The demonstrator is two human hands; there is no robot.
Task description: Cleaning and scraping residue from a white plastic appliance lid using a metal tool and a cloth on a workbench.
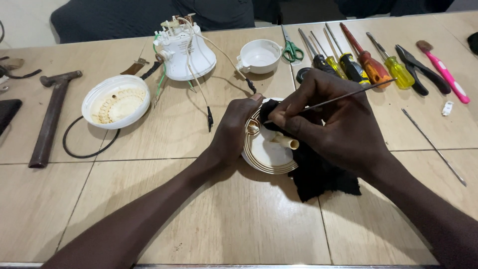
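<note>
Between the hands: white round part point(264, 149), black cloth point(318, 172) beneath.
Part steadied by left hand point(234, 132); thin metal rod point(338, 97) pinched in right hand point(333, 124). Risk judged: rod slipping, part scratched.

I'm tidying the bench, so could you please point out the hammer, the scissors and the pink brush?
Hammer point(49, 121), head view, on its handle.
Scissors point(293, 52), head view, green handles.
Pink brush point(446, 75), head view, mid-handle.

Round white disc point(264, 152) with gold rings, flat on black cloth point(318, 174), thin metal rod point(343, 96) slanting above.
</note>
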